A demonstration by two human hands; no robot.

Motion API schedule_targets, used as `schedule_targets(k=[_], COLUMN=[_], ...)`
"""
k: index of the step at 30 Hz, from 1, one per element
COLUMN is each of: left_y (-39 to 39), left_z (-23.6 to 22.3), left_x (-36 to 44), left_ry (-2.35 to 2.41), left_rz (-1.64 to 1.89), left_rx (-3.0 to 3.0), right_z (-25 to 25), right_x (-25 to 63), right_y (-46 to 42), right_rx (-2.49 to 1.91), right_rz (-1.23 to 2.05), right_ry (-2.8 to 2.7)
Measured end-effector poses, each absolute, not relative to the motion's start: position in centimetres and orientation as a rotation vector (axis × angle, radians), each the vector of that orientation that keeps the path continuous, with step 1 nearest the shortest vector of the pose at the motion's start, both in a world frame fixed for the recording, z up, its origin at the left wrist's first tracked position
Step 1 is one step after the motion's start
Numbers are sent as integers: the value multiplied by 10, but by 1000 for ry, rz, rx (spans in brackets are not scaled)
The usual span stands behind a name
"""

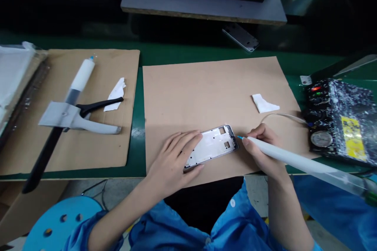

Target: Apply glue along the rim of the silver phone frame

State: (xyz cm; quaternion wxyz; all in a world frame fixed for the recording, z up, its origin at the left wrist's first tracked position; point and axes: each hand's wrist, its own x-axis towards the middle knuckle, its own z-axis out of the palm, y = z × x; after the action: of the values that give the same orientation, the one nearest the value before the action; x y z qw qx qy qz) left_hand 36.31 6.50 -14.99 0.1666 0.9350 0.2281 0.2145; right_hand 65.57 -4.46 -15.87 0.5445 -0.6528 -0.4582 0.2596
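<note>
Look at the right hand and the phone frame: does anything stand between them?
Nothing visible blocks the way. The right hand holds a white syringe whose blue tip points at the right end of the phone frame. The nearby white scrap lies farther back on the cardboard, off that line.

Readable text: honestly none, everything's too soft
Yellow sticker: bright yellow rectangular label (353,137) stuck on the boxy black-and-white speckled controller (338,104), dark print on it but just a smear to me
Gauge: round pale-faced dial (321,139) on the controller's knob side, markings too tiny
Lights: glowing red indicator (316,88) and green indicator (318,93), same controller side, can't tell if they're digits
</note>
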Motion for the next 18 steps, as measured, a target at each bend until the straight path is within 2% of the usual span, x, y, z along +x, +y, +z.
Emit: schedule_targets(k=[18], left_y=[71], left_z=[-146], left_x=[345], left_ry=[745], left_rz=[579], left_rx=[2676], right_z=[-162], right_x=[658], right_y=[-46], right_rx=[-1477], right_rz=[628], right_ry=[-1080])
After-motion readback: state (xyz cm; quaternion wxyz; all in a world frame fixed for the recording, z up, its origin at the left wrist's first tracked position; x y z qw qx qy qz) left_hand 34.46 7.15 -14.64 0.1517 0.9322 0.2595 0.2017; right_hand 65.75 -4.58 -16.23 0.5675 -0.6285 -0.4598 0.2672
